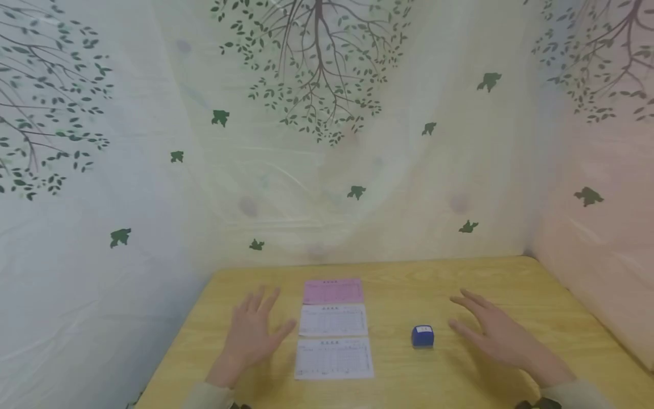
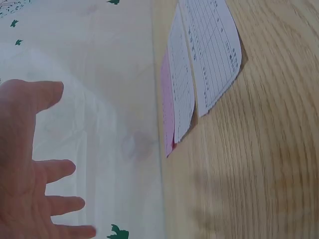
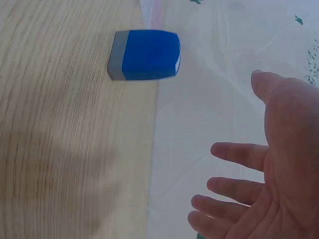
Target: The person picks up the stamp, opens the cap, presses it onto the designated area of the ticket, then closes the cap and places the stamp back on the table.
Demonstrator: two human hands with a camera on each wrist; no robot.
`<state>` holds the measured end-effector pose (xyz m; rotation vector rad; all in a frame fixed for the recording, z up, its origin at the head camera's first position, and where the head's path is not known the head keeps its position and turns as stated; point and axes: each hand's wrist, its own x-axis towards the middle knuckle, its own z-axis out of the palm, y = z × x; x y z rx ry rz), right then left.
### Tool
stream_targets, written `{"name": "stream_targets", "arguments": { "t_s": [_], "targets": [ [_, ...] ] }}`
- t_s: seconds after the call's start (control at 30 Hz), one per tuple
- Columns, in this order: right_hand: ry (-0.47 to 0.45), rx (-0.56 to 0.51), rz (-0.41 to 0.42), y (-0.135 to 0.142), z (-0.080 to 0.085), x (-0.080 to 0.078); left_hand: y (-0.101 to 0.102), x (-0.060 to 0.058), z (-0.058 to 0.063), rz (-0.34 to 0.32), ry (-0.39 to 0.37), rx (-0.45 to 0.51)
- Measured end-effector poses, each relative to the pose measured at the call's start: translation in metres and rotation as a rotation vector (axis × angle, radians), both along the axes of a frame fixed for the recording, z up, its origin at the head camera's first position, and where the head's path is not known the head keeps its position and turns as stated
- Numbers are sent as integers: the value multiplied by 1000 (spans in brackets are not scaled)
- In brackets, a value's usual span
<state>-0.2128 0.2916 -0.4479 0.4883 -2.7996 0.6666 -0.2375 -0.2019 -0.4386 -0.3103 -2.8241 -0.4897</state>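
Note:
Three printed form slips lie in a column on the table: a pink slip (image 1: pixel 333 292) at the back, a white slip (image 1: pixel 333 321) in the middle and another white slip (image 1: pixel 334 359) in front. Left of them my left hand (image 1: pixel 250 335) hovers with spread fingers, holding nothing. A small blue block with a grey base and a white label, like a self-inking stamp (image 1: pixel 422 337), stands right of the slips. My right hand (image 1: pixel 503 338) is held just to the right of this stamp (image 3: pixel 149 55), fingers extended and thumb apart, with nothing in it.
The wooden table (image 1: pixel 398 289) reaches back to a pale hanging sheet (image 1: pixel 306 199) printed with branches and green leaves. Similar sheets enclose the left and right sides. Both hands cast soft shadows on the tabletop.

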Motion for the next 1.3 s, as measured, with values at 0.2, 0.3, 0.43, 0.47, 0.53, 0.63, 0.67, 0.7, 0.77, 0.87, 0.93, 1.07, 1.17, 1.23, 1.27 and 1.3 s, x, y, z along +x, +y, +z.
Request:
{"name": "stream_targets", "arguments": {
  "t_s": [0.2, 0.3, 0.43, 0.47, 0.53, 0.63, 0.67, 0.7, 0.77, 0.87, 0.93, 1.07, 1.17, 1.23, 1.27, 1.3],
  "targets": [
    [-10, -47, 80, -22, -2, -6, 9, -7, -7, -24, -35, 120],
    [-46, -56, 117, -33, -5, -9, 16, -8, -10, -36, -59, 164],
    [-91, -38, 161, -45, -9, -13, 29, -5, -12, -57, -62, 177],
    [-107, -30, 163, -47, -10, -14, 32, -5, -12, -64, -59, 176],
    [-141, -23, 166, -52, -11, -17, 37, -4, -13, -85, -43, 165],
    [-163, -23, 165, -56, -11, -21, 44, -3, -14, -111, -26, 148],
    [-160, -34, 164, -57, -10, -21, 46, -2, -14, -119, -19, 146],
    [-143, -44, 168, -58, -10, -22, 48, -2, -14, -124, -18, 145],
    [-113, -85, 163, -58, -7, -21, 51, 0, -13, -123, -33, 146],
    [-91, -177, 150, -59, 2, -20, 56, 1, -12, -131, -54, 171],
    [-113, -266, 149, -61, 8, -19, 61, 0, -12, -157, -52, 205],
    [-159, -429, 175, -69, 23, -15, 79, -4, -12, -328, -26, 403],
    [-174, -512, 221, -77, 31, -11, 101, -3, -7, -466, -69, 599],
    [-180, -549, 261, -83, 34, -7, 117, -1, -2, -505, -132, 718],
    [-178, -561, 284, -85, 35, -6, 125, 0, 0, -513, -157, 765],
    [-176, -572, 303, -88, 35, -4, 133, 2, 2, -518, -180, 812]
  ]
}}
